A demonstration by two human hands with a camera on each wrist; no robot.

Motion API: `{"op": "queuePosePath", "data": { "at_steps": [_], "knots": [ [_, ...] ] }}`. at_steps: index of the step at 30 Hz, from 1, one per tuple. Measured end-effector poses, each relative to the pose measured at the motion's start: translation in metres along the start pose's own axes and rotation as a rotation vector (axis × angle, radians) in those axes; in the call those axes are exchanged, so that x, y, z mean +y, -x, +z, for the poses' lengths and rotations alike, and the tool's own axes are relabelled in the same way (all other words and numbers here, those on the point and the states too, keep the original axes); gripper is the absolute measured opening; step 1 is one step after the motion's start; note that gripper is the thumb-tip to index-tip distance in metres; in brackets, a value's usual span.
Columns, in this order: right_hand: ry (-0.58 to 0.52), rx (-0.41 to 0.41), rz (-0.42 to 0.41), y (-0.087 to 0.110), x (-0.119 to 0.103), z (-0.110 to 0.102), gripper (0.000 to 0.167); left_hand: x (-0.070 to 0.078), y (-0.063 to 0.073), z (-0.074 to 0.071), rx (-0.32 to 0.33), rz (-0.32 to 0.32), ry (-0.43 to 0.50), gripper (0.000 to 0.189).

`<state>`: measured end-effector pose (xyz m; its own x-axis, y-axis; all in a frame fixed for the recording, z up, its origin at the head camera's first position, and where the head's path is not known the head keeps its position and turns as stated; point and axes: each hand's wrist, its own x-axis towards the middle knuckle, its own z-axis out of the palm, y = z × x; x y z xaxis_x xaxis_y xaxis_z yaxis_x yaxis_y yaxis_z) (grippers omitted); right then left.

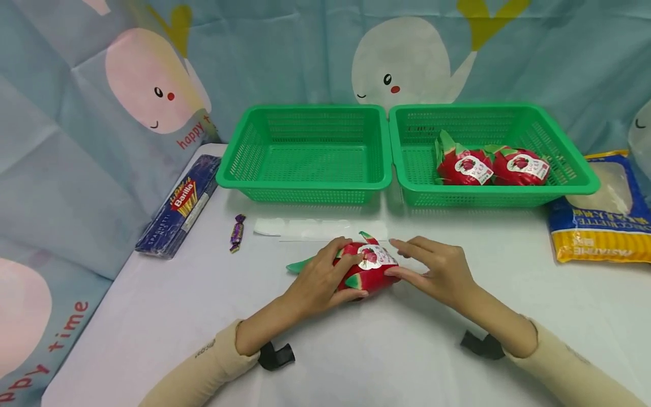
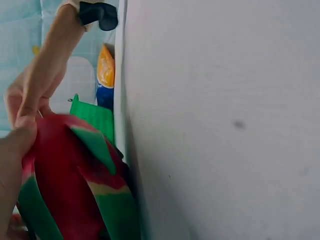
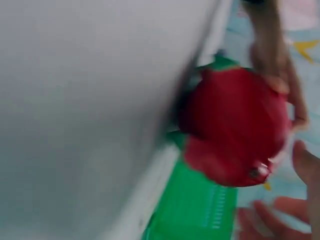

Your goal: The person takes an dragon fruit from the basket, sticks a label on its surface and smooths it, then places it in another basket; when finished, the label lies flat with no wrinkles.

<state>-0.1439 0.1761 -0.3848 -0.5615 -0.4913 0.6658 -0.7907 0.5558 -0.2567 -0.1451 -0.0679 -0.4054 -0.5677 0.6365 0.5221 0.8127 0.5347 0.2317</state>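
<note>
A red dragon fruit [image 1: 373,277] with green scales lies on its side on the white table, a white printed sticker [image 1: 375,257] on its top. My left hand [image 1: 325,274] grips it from the left, fingers over the top and thumb along the near side. At its right end, my right hand [image 1: 437,268] has its thumb by the fruit and its other fingers extended, apart from the thumb. The right wrist view shows the fruit [image 3: 235,120] blurred, with the right hand's fingers spread below it. Behind the fruit lies a white strip [image 1: 320,229].
Two green baskets [image 1: 305,183] stand side by side at the back; the right basket [image 1: 498,198] holds two stickered dragon fruits [image 1: 521,167]. A blue spaghetti box [image 1: 178,206] and a purple wrapped candy [image 1: 237,233] lie left. A blue and yellow pasta bag [image 1: 602,217] lies right.
</note>
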Motion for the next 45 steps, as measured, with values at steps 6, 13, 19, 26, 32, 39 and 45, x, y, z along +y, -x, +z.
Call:
{"op": "queuePosePath", "data": {
  "at_steps": [6, 13, 19, 26, 32, 39, 45],
  "knots": [
    [-0.313, -0.505, 0.473, -0.025, -0.007, 0.004, 0.077, -0.011, -0.001, -0.006, -0.099, 0.079, 0.235, 0.067],
    [-0.235, -0.764, 0.519, -0.056, -0.014, 0.018, 0.082, -0.052, -0.013, -0.024, -0.096, -0.395, 0.892, 0.049],
    [-0.271, -0.946, 0.549, -0.073, -0.014, 0.026, 0.080, -0.094, -0.025, -0.034, 0.255, -0.923, 1.384, 0.047],
    [-0.359, -0.906, 0.594, -0.076, -0.009, 0.030, 0.069, -0.111, -0.030, -0.036, 0.412, -0.966, 1.497, 0.026],
    [-0.422, -0.847, 0.592, -0.074, -0.003, 0.016, 0.063, -0.114, -0.028, -0.036, 0.411, -0.969, 1.487, 0.022],
    [-0.434, -0.660, 0.695, -0.101, 0.022, -0.048, 0.067, -0.117, -0.028, -0.033, 0.410, -0.950, 1.484, 0.027],
    [-0.374, -0.324, 0.908, -0.125, 0.068, -0.080, 0.072, -0.119, -0.030, -0.030, 0.427, -0.936, 1.486, 0.032]
  ]
}}
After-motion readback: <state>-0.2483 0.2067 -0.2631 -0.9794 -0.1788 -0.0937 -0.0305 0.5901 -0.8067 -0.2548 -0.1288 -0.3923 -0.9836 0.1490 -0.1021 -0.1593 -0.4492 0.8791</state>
